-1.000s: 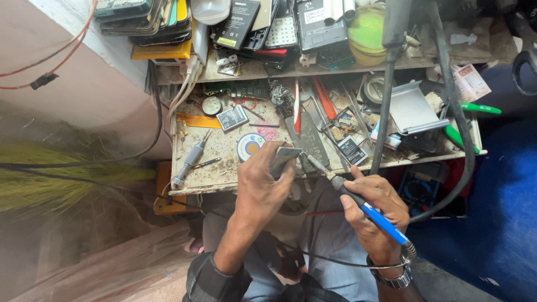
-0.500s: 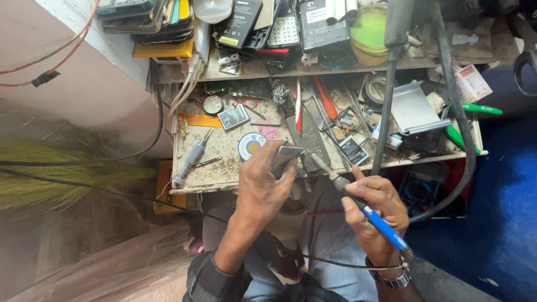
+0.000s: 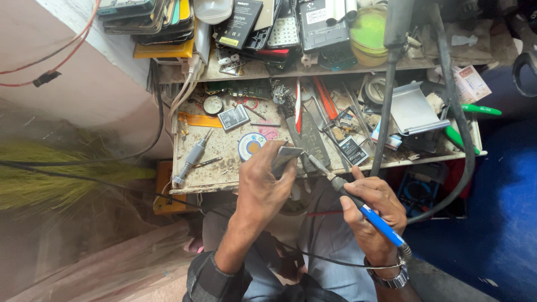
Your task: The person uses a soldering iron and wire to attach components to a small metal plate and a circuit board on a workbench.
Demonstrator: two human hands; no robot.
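Two hands at a cluttered workbench [image 3: 224, 162]: left hand [image 3: 263, 187] pinches a small flat part [image 3: 284, 158] (possibly a circuit board) by its edges; light, likely fragile. Right hand [image 3: 372, 215] grips a blue-handled soldering iron [image 3: 358, 204], tip touching the part.

Left hand [image 3: 263, 187] gripped a small grey flat part [image 3: 284, 158]; right hand [image 3: 372, 215] held a blue-handled soldering iron [image 3: 358, 204] against it, above the cluttered wooden workbench [image 3: 224, 148].
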